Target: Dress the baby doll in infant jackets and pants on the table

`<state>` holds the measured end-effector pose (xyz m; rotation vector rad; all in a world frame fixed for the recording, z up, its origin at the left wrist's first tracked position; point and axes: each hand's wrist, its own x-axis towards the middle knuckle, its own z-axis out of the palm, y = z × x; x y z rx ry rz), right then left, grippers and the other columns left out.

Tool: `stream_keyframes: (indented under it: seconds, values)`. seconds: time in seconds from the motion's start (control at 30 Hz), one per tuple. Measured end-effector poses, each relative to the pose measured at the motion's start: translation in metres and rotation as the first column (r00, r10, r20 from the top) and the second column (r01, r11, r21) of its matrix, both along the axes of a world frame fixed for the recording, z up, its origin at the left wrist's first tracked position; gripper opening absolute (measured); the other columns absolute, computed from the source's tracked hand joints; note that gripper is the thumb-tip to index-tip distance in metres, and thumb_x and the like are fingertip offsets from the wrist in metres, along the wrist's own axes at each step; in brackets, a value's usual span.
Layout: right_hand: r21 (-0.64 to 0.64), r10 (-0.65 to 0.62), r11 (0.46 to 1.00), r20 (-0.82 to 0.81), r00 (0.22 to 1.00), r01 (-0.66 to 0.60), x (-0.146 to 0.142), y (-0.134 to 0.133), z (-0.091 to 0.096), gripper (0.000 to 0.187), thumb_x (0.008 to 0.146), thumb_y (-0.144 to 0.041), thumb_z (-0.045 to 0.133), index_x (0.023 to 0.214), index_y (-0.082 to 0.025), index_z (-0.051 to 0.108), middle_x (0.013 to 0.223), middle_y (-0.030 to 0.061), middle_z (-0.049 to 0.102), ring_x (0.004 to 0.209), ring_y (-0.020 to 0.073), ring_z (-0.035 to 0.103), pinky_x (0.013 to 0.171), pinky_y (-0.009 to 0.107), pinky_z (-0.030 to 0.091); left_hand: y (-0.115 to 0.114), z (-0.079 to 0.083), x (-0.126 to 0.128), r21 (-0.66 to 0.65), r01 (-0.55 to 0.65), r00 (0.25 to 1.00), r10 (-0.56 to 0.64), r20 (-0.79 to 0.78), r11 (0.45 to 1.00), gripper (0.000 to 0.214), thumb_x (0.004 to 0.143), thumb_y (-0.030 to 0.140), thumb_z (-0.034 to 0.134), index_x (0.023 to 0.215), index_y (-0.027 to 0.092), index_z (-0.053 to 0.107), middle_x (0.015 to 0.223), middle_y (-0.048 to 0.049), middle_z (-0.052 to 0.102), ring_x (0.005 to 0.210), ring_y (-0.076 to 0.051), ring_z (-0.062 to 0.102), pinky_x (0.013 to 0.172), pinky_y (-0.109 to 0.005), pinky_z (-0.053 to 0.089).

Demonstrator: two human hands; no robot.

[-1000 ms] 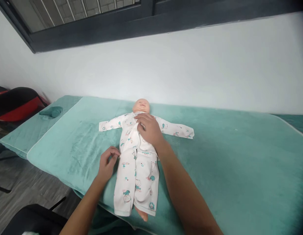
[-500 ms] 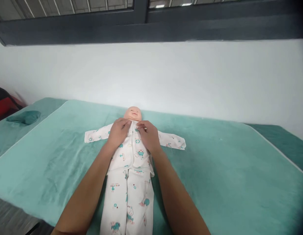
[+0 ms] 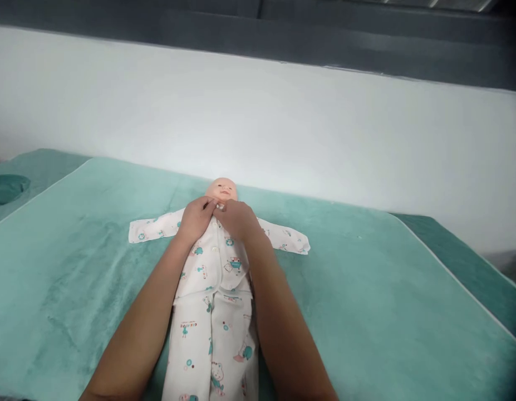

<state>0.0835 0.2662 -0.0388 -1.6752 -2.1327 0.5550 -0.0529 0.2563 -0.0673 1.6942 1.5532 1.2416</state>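
Note:
A baby doll (image 3: 221, 188) lies on its back on a teal padded surface (image 3: 366, 289), dressed in a white printed romper (image 3: 211, 278) with both sleeves spread out sideways. My left hand (image 3: 196, 216) and my right hand (image 3: 236, 217) meet at the romper's collar just under the doll's chin. Both hands have their fingers curled and pinched on the neckline fabric. My forearms run down along either side of the doll's body.
A white wall (image 3: 283, 122) rises right behind the padded surface, under a dark window frame (image 3: 324, 44). A darker teal cloth bundle (image 3: 5, 188) lies at the far left edge. The surface's right edge falls away at the far right.
My left hand came from beside the doll's hip up to the chest, and both hands then slid to the collar and closed on it. The view has moved closer and to the right.

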Motion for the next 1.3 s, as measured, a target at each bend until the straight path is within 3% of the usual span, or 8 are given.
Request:
stream_keyframes:
  seconds: [0.13, 0.3, 0.47, 0.67, 0.77, 0.87, 1.07, 1.3]
  values:
    - [-0.041, -0.072, 0.997, -0.077, 0.994, 0.069, 0.002, -0.002, -0.005, 0.026, 0.093, -0.042, 0.049, 0.078, -0.024, 0.058, 0.082, 0.0087, 0.07, 0.078, 0.0251, 0.063, 0.066, 0.033, 0.041, -0.002, 0.002, 0.0, -0.037, -0.004, 0.999, 0.005, 0.044, 0.999, 0.03, 0.093, 0.039, 0.052, 0.09, 0.02, 0.075, 0.092, -0.0045, 0.074, 0.086, -0.021, 0.065, 0.081, -0.032, 0.048]
    - [-0.05, -0.055, 0.998, -0.252, 0.966, 0.044, 0.014, -0.005, -0.015, 0.018, 0.092, -0.033, 0.047, 0.08, -0.024, 0.056, 0.084, 0.0019, 0.072, 0.077, 0.0195, 0.063, 0.064, 0.029, 0.041, -0.005, 0.003, 0.004, -0.031, 0.002, 1.0, -0.001, 0.028, 1.0, 0.021, 0.086, 0.036, 0.063, 0.096, 0.023, 0.077, 0.096, -0.0051, 0.074, 0.086, -0.021, 0.064, 0.078, -0.033, 0.048]
    - [-0.021, -0.083, 0.997, -0.235, 0.968, 0.08, 0.011, -0.006, -0.014, 0.014, 0.093, -0.036, 0.049, 0.086, -0.025, 0.055, 0.087, 0.0041, 0.072, 0.081, 0.0223, 0.064, 0.067, 0.032, 0.042, -0.004, -0.001, 0.002, -0.019, -0.003, 0.996, 0.005, 0.091, 1.0, 0.016, 0.085, 0.034, 0.065, 0.086, 0.021, 0.073, 0.089, -0.003, 0.072, 0.078, -0.017, 0.061, 0.075, -0.03, 0.047]
    - [-0.054, -0.081, 0.996, -0.09, 0.993, 0.076, 0.003, -0.014, 0.0, 0.021, 0.089, -0.044, 0.057, 0.089, -0.023, 0.053, 0.093, 0.0087, 0.07, 0.08, 0.0246, 0.064, 0.067, 0.033, 0.043, -0.006, -0.002, 0.001, 0.063, -0.108, 0.967, 0.09, 0.24, 0.992, 0.019, 0.089, 0.034, 0.061, 0.092, 0.018, 0.07, 0.083, -0.0001, 0.069, 0.077, -0.014, 0.06, 0.075, -0.027, 0.046]
    - [-0.037, -0.11, 0.993, -0.05, 0.993, 0.108, 0.0, -0.013, 0.0, 0.019, 0.093, -0.041, 0.051, 0.089, -0.022, 0.053, 0.093, 0.0102, 0.07, 0.08, 0.0247, 0.063, 0.066, 0.032, 0.04, -0.01, -0.001, 0.004, 0.14, -0.101, 0.981, 0.076, 0.176, 0.985, 0.018, 0.09, 0.034, 0.061, 0.092, 0.019, 0.071, 0.086, -0.0005, 0.07, 0.075, -0.014, 0.06, 0.071, -0.026, 0.046]
    - [-0.033, -0.144, 0.989, -0.124, 0.982, 0.141, 0.002, -0.008, -0.007, 0.015, 0.092, -0.033, 0.048, 0.083, -0.023, 0.054, 0.087, 0.0068, 0.07, 0.077, 0.0218, 0.061, 0.064, 0.031, 0.038, -0.013, 0.002, 0.007, 0.226, -0.048, 0.998, 0.036, 0.056, 0.973, 0.017, 0.091, 0.031, 0.059, 0.089, 0.021, 0.072, 0.092, -0.0015, 0.071, 0.078, -0.014, 0.062, 0.072, -0.026, 0.047]
    - [0.029, -0.168, 0.978, -0.49, 0.855, 0.209, 0.01, -0.005, -0.021, 0.013, 0.087, -0.031, 0.055, 0.082, -0.023, 0.063, 0.084, 0.0008, 0.073, 0.079, 0.018, 0.063, 0.073, 0.029, 0.042, -0.011, 0.003, 0.005, 0.099, -0.067, 0.989, 0.053, 0.136, 0.993, 0.018, 0.089, 0.033, 0.062, 0.092, 0.02, 0.074, 0.09, -0.0023, 0.074, 0.079, -0.016, 0.064, 0.076, -0.028, 0.048]
    - [0.074, -0.121, 0.967, -0.706, 0.698, 0.243, 0.008, -0.024, -0.023, 0.016, 0.087, -0.034, 0.057, 0.088, -0.022, 0.067, 0.089, 0.0029, 0.075, 0.084, 0.0192, 0.068, 0.078, 0.03, 0.048, -0.011, 0.005, 0.004, 0.021, -0.009, 0.982, 0.004, 0.191, 1.0, 0.016, 0.087, 0.031, 0.063, 0.091, 0.02, 0.074, 0.094, -0.0024, 0.075, 0.082, -0.017, 0.065, 0.079, -0.029, 0.048]
